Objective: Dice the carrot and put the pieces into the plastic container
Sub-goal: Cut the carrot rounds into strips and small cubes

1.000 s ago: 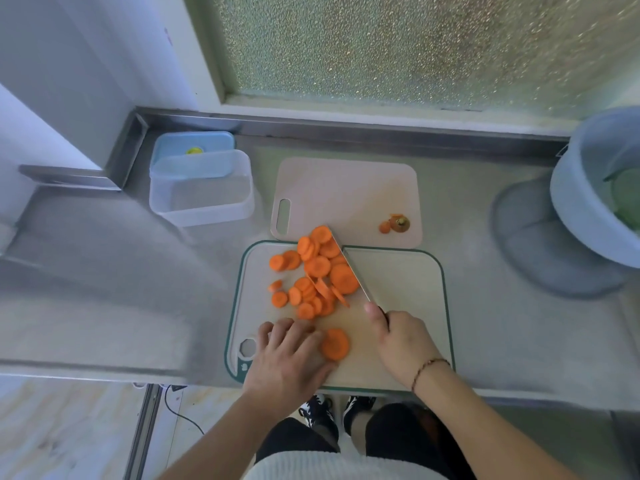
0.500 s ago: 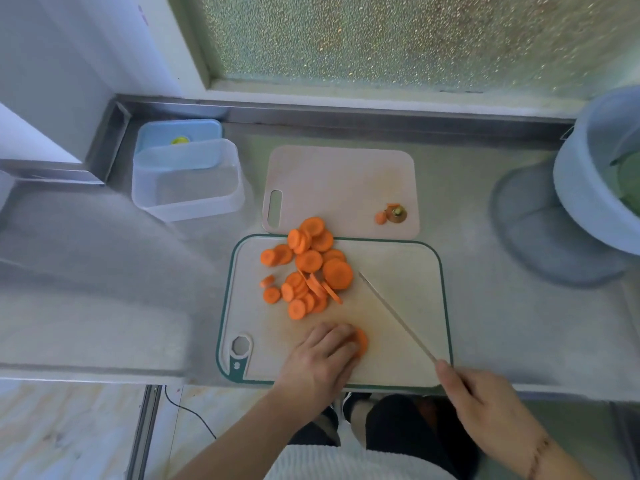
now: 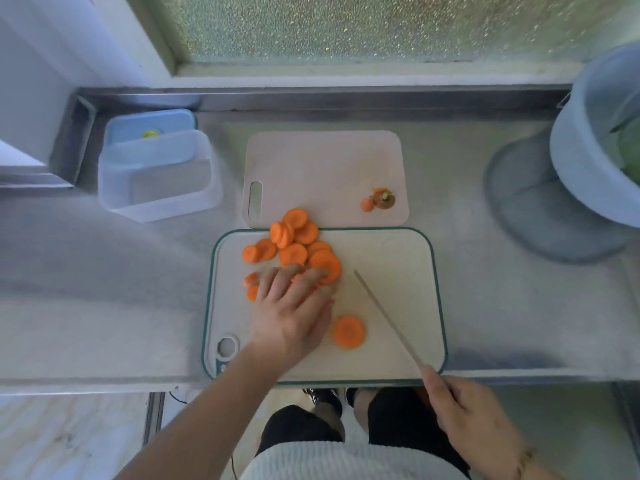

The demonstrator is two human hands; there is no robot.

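- Steel counter (image 3: 485, 306), with a grey tub (image 3: 581, 150) at 3 o'clock.
- Green-rimmed cutting board (image 3: 391, 258); pink board (image 3: 322, 168) touches it at 12 o'clock.
- Plastic container (image 3: 159, 181) stands at 10 o'clock, open, nothing between.
- Left hand (image 3: 291, 313), fingers spread, rests on the carrot slices (image 3: 294, 244).
- Right hand (image 3: 467, 420) grips the knife (image 3: 388, 320) at 5 o'clock.
- 1 slice (image 3: 349, 331) lies apart.

Carrot slices (image 3: 294, 251) on near board (image 3: 391, 258), container (image 3: 157, 174) far-left.

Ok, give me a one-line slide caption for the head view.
Left hand reaches into carrot slices on the green-rimmed cutting board while the right hand holds the knife aside.
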